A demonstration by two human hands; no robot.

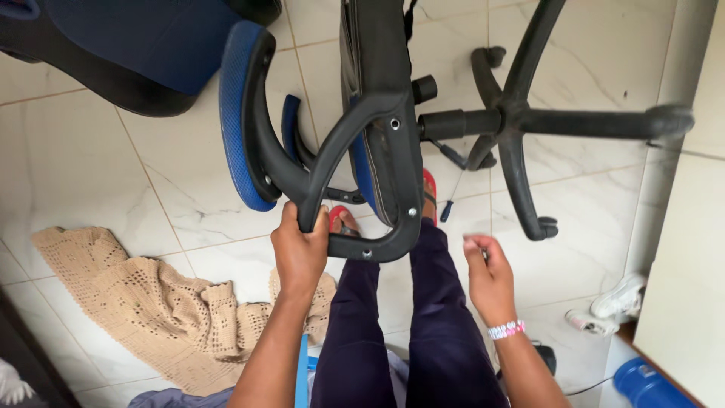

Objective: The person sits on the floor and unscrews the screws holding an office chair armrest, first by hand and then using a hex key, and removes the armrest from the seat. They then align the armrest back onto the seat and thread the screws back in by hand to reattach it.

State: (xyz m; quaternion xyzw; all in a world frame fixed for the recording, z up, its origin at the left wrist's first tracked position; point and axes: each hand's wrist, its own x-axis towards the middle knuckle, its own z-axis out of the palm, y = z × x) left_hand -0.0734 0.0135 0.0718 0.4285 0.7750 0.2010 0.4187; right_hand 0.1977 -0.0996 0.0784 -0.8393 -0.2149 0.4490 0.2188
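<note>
L hand (300, 253) grips chair armrest (332, 162); R hand (489, 273) free.

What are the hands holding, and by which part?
The left hand grips the office chair by its black armrest bracket. The right hand pinches something too small to identify.

A beige crocheted cloth (155, 302) lies crumpled on the marble floor (91, 159). White shoes (613, 306) sit near a blue container (648, 385) (partly cut off).
</note>
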